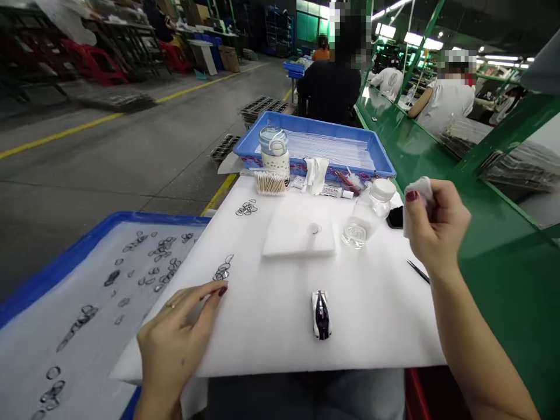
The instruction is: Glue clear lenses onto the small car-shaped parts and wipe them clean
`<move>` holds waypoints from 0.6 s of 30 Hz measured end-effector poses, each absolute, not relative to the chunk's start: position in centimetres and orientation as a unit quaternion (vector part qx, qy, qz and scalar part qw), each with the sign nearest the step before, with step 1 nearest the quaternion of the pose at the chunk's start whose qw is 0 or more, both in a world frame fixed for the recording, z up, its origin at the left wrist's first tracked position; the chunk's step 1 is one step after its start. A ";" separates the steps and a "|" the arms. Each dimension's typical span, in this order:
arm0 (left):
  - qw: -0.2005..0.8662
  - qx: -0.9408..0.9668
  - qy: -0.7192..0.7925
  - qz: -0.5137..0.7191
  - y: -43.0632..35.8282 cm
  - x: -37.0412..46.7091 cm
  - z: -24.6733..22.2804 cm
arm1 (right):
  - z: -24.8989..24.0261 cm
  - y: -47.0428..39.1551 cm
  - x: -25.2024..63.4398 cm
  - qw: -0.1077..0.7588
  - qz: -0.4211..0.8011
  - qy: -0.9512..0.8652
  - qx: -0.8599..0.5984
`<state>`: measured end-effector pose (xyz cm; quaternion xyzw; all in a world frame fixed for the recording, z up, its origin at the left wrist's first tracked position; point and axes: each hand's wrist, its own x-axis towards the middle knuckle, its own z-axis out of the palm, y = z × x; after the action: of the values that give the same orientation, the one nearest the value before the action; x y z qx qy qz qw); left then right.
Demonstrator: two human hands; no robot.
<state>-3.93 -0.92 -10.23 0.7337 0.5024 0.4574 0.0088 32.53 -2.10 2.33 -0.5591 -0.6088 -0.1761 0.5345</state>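
Observation:
My left hand (179, 332) is over the left side of the white foam sheet (266, 338), thumb and forefinger pinched together. Anything between those fingertips is too small to make out. Just beyond them lies a small pile of clear, dark-edged rings (222, 269). My right hand (441, 227) is raised at the right, its fingers closed around a white cloth (419, 192). A small white and black toy car (321, 315) rests on the foam in front of me, apart from both hands.
A smaller foam block (289, 233), a clear bottle (363, 219), cotton swabs (270, 184), a lidded cup (275, 153) and tweezers (419, 271) sit on the foam. Blue trays stand behind (312, 119) and at left (116, 219), the left one holding more rings. Other people sit farther ahead.

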 end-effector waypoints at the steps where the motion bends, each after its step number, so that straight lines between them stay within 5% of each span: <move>1: -0.008 0.733 0.495 0.466 -0.9 -3.7 -10.3 | 2.6 -1.2 32.9 0.502 -0.208 -0.633 -0.552; 6: 0.013 0.678 0.584 0.445 -1.5 -3.1 -10.3 | 1.3 2.6 34.3 0.383 -0.267 -0.727 -0.504; 11: 0.050 0.731 0.497 0.464 -2.0 -2.3 -10.5 | -0.8 2.0 35.0 0.430 -0.257 -0.678 -0.538; 18: 0.102 0.867 0.404 0.275 -2.2 -1.3 -9.4 | -2.1 1.9 39.6 0.764 -0.051 -0.400 -0.503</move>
<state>-1.26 -2.16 -9.42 0.8666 0.4037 0.2750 0.1020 39.60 1.92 -2.09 -0.5034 -0.4004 -0.0509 0.7640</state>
